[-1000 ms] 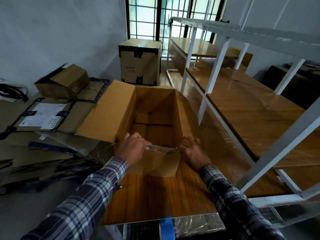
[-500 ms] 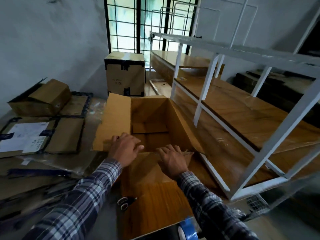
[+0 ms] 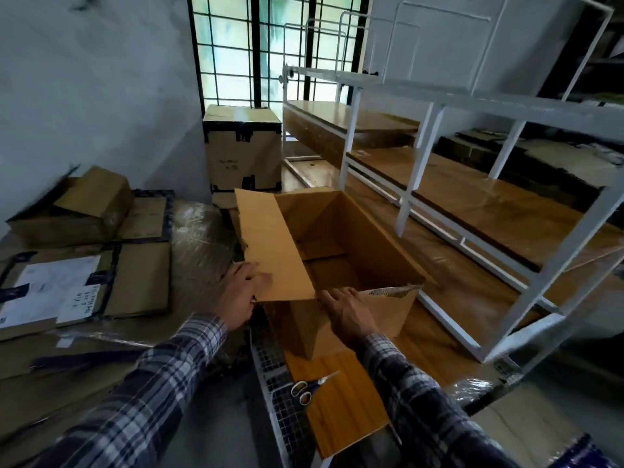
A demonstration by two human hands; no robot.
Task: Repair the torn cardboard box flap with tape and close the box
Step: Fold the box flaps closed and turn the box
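An open cardboard box [image 3: 341,251] stands on a wood-grain board [image 3: 341,400], brown and plain inside, with its bottom flaps showing a seam across the floor. To the right of the box runs a white metal shelf frame [image 3: 439,197] with wooden shelves. To the left of the box lie flattened cartons [image 3: 101,275] under clear wrap, and behind the box a sealed carton [image 3: 242,152] with dark tape stands below the barred window.

The box's long left flap [image 3: 270,244] stands raised and leans over the opening. Its near short flap [image 3: 388,309] hangs down outward, and its top edge is ragged, with the corrugated core laid bare.

The left hand [image 3: 241,295] pinches the near corner of the long flap, thumb on top and fingers beneath. The right hand [image 3: 347,312] rests flat with fingers together on the near rim of the box, beside the torn edge.

In front of the box, scissors [image 3: 312,388] lie on the board.
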